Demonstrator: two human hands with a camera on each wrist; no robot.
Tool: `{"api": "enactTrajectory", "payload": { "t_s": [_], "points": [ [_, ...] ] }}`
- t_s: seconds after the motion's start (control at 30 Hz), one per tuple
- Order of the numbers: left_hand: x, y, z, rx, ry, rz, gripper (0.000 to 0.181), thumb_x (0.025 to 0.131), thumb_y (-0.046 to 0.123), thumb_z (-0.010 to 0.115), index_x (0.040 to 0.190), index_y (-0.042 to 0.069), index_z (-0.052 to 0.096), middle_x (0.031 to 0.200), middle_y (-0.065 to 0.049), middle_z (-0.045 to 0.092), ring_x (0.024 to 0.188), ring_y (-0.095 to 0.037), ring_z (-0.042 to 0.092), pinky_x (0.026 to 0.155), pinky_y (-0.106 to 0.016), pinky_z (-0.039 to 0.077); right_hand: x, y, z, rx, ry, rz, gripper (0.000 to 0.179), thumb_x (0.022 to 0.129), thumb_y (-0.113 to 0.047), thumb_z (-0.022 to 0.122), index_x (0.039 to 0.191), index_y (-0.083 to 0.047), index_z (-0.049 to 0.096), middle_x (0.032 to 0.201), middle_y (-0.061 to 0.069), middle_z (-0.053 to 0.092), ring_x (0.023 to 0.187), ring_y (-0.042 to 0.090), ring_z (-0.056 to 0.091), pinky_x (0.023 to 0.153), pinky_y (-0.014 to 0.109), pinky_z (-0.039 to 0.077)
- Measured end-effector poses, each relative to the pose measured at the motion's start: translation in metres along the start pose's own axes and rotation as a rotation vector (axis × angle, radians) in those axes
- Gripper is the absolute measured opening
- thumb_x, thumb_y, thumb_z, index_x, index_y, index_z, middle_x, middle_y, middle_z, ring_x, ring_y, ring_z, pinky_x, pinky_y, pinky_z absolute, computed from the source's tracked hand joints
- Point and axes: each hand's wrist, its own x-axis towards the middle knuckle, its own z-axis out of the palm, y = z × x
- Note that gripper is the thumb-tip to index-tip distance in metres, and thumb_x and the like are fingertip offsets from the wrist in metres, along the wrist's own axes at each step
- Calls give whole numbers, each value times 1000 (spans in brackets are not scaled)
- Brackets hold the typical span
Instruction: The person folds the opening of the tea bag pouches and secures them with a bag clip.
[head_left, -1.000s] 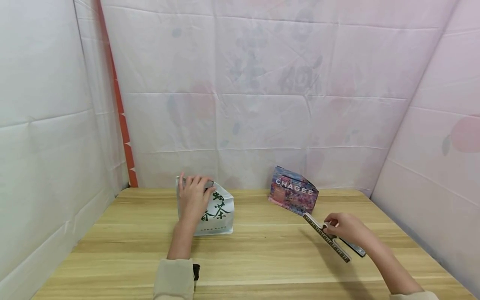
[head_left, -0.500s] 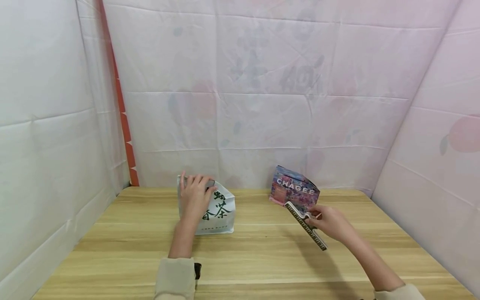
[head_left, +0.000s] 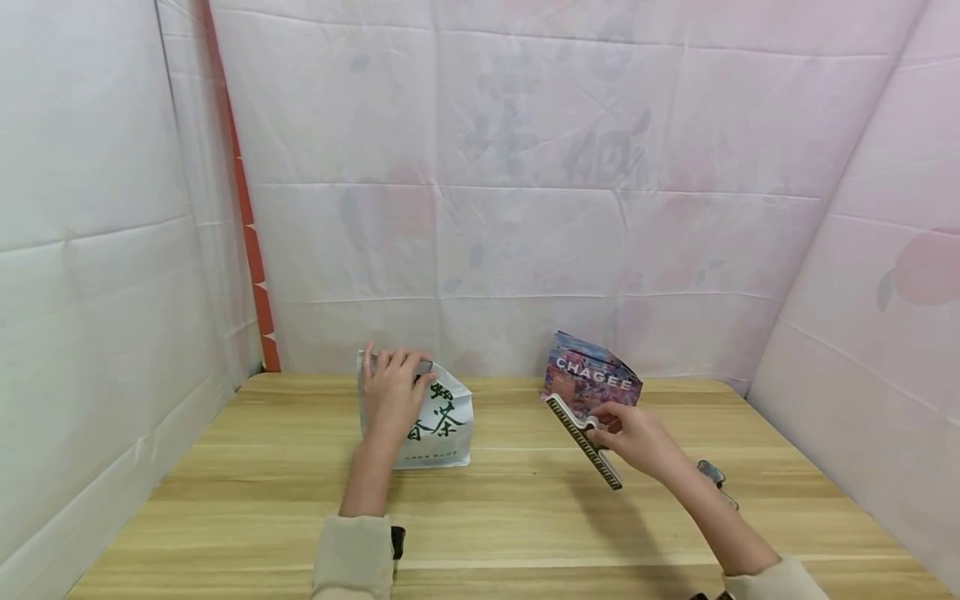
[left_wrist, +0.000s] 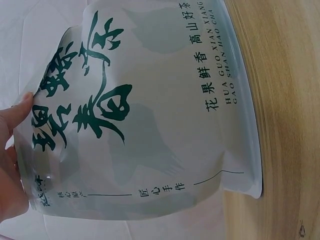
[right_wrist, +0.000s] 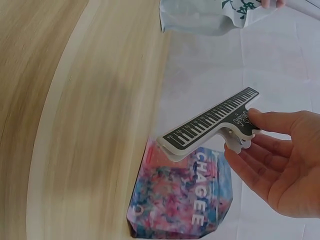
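My left hand [head_left: 392,390] grips the top edge of a white tea bag [head_left: 447,425] with green Chinese lettering, standing on the table at left centre. In the left wrist view the thumb [left_wrist: 21,109] lies over the bag's top edge, with the other fingers partly hidden behind it. My right hand [head_left: 636,439] pinches a long clip [right_wrist: 212,120] printed with piano keys, thumb on one handle and fingers on the other. The clip is held in the air, slanted, its jaws together. It overlaps the colourful CHAGEE bag [head_left: 600,383] in the head view.
Another clip [head_left: 712,475] lies on the wooden table [head_left: 510,533] beside my right forearm, which partly covers it. White cloth walls [head_left: 525,233] enclose the table at the back and both sides.
My right hand has carried the piano-key clip left, away from the other clip on the table, which is now less covered. The left hand stays on the white tea bag.
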Motion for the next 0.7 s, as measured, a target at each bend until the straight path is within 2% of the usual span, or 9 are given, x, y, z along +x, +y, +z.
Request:
{"api": "enactTrajectory", "payload": {
  "t_s": [0.33,0.7],
  "points": [
    [0,0,-2,15,-3,6,23,80,25,71,99,14,65,100,-3,61,104,-25,48,108,-40,2,8,-12,11,75,76,-60,20,84,-12,67,101,-2,64,84,2,65,79,21,62,64,35,51],
    [-1,1,-3,-3,18,8,21,79,24,72,96,13,66,99,-3,62,103,-25,49,108,-43,6,23,-33,20,177,154,-69,28,85,-9,65,112,1,61,94,11,66,84,25,64,68,37,51]
  ]
}}
